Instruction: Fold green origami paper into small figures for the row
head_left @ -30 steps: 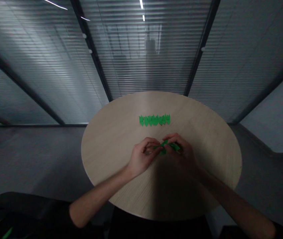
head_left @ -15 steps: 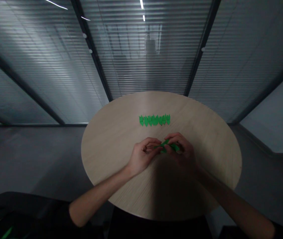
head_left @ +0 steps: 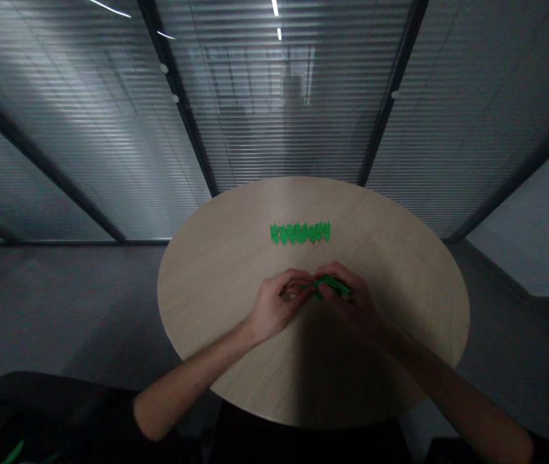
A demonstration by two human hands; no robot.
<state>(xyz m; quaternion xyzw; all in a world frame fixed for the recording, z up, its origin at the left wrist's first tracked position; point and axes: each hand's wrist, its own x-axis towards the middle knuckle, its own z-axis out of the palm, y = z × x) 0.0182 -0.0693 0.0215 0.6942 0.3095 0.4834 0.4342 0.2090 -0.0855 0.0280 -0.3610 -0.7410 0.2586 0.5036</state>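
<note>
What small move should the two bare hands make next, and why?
Probably a gentle squeeze by the right hand along the green, thin, paper-like piece, while the left hand steadies it: both hands hold it, and it looks bent rather than flat. The row of small, green, leaf-shaped pieces lies apart, beyond the hands.

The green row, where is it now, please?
In the head view, the row lies far-centre on the table, beyond the left hand and right hand.
</note>
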